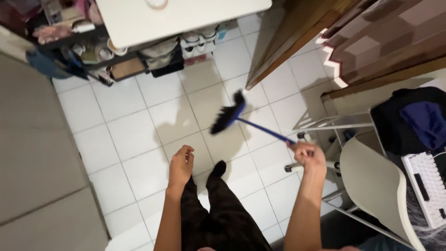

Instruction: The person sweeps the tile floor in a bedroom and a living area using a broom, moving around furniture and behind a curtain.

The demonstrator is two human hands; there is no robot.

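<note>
My right hand [307, 155] grips the blue handle of a broom [260, 126]. The broom's black bristled head [227, 115] hangs over the white tiled floor [134, 135], blurred, ahead of me near the wooden door edge. My left hand [180, 165] hangs loose at my side with the fingers slightly curled, holding nothing. Below it are my legs in dark trousers, with one dark-socked foot [217, 169] on the tiles.
A white table [186, 18] stands at the top with cluttered shelves and containers [153, 58] under it. A wooden door [288, 42] leans in at upper right. A white chair [376, 186], a white keyboard [429, 186] and dark cloth [413, 121] sit at right. A grey surface [32, 153] fills the left.
</note>
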